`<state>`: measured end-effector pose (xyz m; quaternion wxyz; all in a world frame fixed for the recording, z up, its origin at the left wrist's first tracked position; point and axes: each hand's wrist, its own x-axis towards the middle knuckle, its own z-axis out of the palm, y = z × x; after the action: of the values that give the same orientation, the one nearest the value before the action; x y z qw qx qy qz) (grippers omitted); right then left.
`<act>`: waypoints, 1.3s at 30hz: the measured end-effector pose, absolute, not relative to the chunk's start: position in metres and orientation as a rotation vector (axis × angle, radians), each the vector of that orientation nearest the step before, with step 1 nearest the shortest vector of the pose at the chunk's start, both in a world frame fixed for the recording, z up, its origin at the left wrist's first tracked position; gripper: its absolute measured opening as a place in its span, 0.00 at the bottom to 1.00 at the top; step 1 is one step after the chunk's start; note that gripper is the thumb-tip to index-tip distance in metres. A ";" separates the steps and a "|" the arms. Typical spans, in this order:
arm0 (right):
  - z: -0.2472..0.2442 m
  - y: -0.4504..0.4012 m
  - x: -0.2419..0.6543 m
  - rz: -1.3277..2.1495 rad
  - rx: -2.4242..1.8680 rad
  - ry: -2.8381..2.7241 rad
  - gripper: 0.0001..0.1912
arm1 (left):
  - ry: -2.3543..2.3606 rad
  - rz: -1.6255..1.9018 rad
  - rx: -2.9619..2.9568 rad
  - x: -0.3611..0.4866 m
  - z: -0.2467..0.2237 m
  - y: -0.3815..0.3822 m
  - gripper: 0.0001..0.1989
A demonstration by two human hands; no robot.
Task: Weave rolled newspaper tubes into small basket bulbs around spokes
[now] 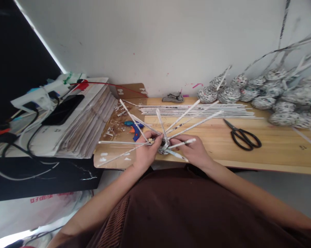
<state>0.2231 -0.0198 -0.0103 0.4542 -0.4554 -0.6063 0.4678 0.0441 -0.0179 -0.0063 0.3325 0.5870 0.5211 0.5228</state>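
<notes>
Between my hands, above the table's front edge, is a small woven paper piece (162, 150) with several rolled paper sticks fanning out from it. My left hand (147, 150) is closed on its left side, thumb near the rim. On the right, my right hand (190, 148) has its fingers closed around the base of the sticks at the piece's right side. A blue and orange glue gun (137, 131) lies just behind my left hand. Farther back, a row of loose paper sticks (197, 111) lies across the wooden table (279, 148).
Black-handled scissors (244, 137) lie right of my hands. Woven paper balls (229, 94) are heaped at the back right. A stack of paper (93, 120) with a phone (63, 110) and cables stands left. A grey crumpled item (173, 97) is by the wall.
</notes>
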 end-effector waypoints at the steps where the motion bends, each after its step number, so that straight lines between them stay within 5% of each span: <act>1: -0.010 -0.021 0.221 1.105 -1.145 -1.503 0.11 | 1.366 1.369 1.583 0.045 -0.007 -0.018 0.06; 9: -0.019 -0.023 0.207 0.910 -1.149 -1.577 0.08 | 1.398 1.361 1.784 0.043 -0.023 -0.016 0.04; 18: -0.020 -0.021 0.201 1.055 -1.146 -1.380 0.19 | 1.379 1.371 1.601 0.045 -0.028 -0.020 0.05; 29: -0.029 -0.017 0.200 1.033 -1.088 -1.389 0.12 | 1.292 1.337 1.534 0.046 -0.025 -0.021 0.06; 31: -0.030 -0.013 0.202 1.058 -1.077 -1.366 0.11 | 1.274 1.264 1.526 0.042 -0.016 -0.022 0.09; 34: -0.031 -0.009 0.206 1.089 -1.119 -1.321 0.11 | 1.086 1.088 1.439 0.026 -0.002 -0.022 0.27; 39: -0.031 -0.005 0.211 1.156 -1.118 -1.280 0.13 | 0.738 0.852 1.180 -0.009 -0.001 -0.013 0.33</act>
<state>0.2112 -0.0047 -0.0315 0.5170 -0.4655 -0.5330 0.4815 -0.0095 -0.0130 -0.0006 0.6853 0.5265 0.3293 0.3804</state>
